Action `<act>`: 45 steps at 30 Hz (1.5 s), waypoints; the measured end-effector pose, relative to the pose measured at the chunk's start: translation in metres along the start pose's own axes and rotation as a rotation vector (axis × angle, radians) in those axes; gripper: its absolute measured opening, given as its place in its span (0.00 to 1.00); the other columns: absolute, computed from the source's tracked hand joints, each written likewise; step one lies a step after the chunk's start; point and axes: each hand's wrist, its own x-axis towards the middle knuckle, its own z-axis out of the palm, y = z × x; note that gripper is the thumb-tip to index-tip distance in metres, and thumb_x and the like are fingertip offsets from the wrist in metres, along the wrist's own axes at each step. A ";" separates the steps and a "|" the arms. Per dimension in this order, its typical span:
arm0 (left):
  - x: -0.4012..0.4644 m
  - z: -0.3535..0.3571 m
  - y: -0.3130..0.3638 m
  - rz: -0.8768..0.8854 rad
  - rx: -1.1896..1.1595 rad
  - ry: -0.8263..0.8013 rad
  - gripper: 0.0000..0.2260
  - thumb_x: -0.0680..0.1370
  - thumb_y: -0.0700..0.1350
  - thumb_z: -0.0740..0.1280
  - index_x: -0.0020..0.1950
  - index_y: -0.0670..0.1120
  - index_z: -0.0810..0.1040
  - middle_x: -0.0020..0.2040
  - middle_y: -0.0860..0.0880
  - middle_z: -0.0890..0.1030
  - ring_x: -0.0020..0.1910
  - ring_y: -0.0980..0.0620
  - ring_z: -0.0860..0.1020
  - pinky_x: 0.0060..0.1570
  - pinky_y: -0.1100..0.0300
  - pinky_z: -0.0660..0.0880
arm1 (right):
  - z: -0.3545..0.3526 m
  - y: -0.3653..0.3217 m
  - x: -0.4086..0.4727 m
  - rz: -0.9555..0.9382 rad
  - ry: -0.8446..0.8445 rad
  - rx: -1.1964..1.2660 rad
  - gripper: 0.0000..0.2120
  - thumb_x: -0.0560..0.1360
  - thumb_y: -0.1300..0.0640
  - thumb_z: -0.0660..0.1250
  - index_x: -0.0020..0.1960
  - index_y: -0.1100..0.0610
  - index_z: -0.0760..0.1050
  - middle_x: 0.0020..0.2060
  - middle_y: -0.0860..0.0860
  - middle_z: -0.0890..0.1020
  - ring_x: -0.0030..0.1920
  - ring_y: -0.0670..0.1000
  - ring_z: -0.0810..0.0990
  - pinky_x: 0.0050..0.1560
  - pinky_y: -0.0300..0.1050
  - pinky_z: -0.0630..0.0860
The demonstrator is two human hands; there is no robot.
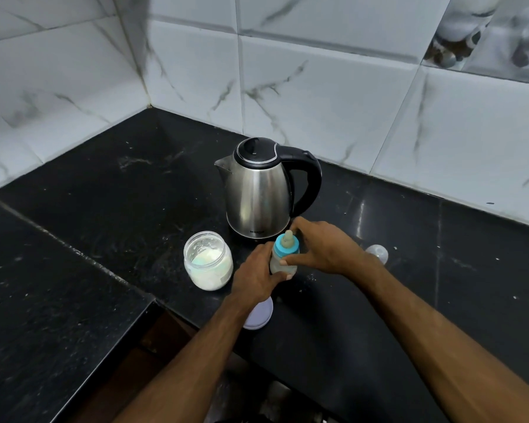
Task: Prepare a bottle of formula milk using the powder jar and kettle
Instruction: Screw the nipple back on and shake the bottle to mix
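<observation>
Blue is the ring at the top of the little baby bottle point(283, 254), and a pale teat sticks up out of it. The bottle stands up tall on the black counter point(104, 209), with its teat pointing at the ceiling. Its body is see-through and looks cloudy white inside. It sits just in front of the shiny metal kettle point(261, 190), whose spout points left and whose black handle is on the right.

The left hand point(254, 274) is wrapped round the bottle's body from the left. The right hand point(324, 248) curls round the blue ring from the right, thumb in front. So the bottle is right between both hands.

The open glass powder jar point(208, 259) stands just left of the hands, with white powder inside. A pale round lid point(258, 315) lies near the counter's edge, partly under the left wrist. A clear cap point(377, 253) lies to the right.
</observation>
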 end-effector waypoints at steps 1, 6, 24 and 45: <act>0.000 0.000 0.000 0.001 -0.005 0.002 0.29 0.71 0.55 0.76 0.69 0.52 0.72 0.62 0.53 0.77 0.60 0.55 0.76 0.61 0.50 0.76 | -0.001 0.000 -0.002 -0.023 -0.007 -0.019 0.31 0.68 0.37 0.73 0.65 0.49 0.67 0.57 0.46 0.79 0.53 0.48 0.79 0.52 0.43 0.76; 0.000 0.001 0.000 -0.017 0.015 0.009 0.29 0.71 0.54 0.76 0.69 0.53 0.71 0.63 0.54 0.77 0.61 0.54 0.76 0.61 0.49 0.75 | -0.002 0.001 0.000 -0.113 -0.051 0.066 0.26 0.72 0.48 0.73 0.66 0.50 0.69 0.57 0.47 0.79 0.54 0.47 0.77 0.58 0.49 0.76; 0.000 0.001 -0.002 0.010 0.000 0.003 0.28 0.71 0.56 0.75 0.68 0.55 0.71 0.62 0.55 0.78 0.60 0.57 0.76 0.61 0.51 0.76 | 0.012 -0.001 0.000 0.017 0.044 0.066 0.29 0.68 0.38 0.73 0.60 0.53 0.68 0.54 0.49 0.80 0.49 0.47 0.78 0.48 0.43 0.77; -0.005 0.001 0.006 -0.033 0.062 0.024 0.29 0.73 0.52 0.75 0.72 0.51 0.69 0.67 0.53 0.76 0.65 0.54 0.74 0.61 0.59 0.70 | 0.040 -0.004 -0.007 0.039 0.207 0.180 0.22 0.73 0.39 0.68 0.57 0.52 0.68 0.49 0.46 0.80 0.44 0.45 0.78 0.45 0.43 0.76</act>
